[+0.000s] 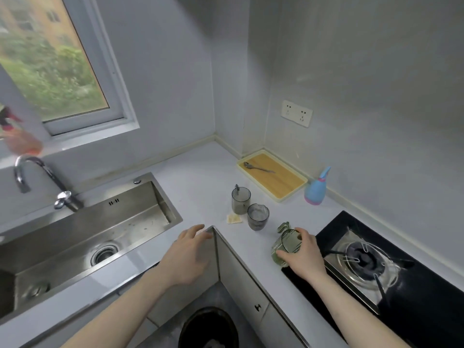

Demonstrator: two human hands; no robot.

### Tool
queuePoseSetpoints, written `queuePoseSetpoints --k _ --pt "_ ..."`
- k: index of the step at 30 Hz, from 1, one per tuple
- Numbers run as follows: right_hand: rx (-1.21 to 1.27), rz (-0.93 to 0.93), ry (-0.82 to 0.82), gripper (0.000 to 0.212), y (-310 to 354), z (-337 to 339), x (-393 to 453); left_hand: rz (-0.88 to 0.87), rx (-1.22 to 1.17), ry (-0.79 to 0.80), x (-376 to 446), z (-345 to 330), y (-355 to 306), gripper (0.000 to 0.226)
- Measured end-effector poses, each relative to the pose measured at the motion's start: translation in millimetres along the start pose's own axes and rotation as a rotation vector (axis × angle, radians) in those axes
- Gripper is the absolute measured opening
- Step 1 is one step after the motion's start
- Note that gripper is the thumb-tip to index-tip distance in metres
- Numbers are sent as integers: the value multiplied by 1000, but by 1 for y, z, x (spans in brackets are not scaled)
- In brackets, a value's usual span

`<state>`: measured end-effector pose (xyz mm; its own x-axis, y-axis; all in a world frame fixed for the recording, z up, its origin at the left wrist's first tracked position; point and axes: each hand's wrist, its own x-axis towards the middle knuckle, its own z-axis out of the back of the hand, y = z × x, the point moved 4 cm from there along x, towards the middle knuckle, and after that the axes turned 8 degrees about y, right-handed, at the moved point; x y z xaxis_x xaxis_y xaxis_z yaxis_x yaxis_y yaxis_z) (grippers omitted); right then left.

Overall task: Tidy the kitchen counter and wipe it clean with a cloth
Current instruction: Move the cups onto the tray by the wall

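My right hand (302, 254) grips a green see-through cup (285, 244) that tilts on the white counter (195, 187) beside the stove. My left hand (190, 252) hovers open near the inner corner of the counter edge, holding nothing. Two grey see-through cups stand further back: one (241, 200) with a metal utensil in it, the other (258, 216) nearer to me. A small scrap of yellowish paper (234, 218) lies beside them. No cloth is in view.
A steel sink (82, 237) with a tap (42, 182) lies on the left. A tray (272, 175) with a spoon (258, 167) sits in the far corner, a blue spray bottle (316, 188) beside it. The black gas stove (376, 262) is right, a dark bin (208, 327) below.
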<state>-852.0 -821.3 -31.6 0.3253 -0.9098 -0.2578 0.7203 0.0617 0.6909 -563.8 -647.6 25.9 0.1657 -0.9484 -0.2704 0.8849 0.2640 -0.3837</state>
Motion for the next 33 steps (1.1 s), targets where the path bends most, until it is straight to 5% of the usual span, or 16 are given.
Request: queuePoseSetpoints --k 15,33 --pt "-54 -299 22 88 11 -38 87 -78 32 148 112 18 36 62" --pt "31 -581 -248 91 52 -84 119 -364 72 363 254 44 106 62"
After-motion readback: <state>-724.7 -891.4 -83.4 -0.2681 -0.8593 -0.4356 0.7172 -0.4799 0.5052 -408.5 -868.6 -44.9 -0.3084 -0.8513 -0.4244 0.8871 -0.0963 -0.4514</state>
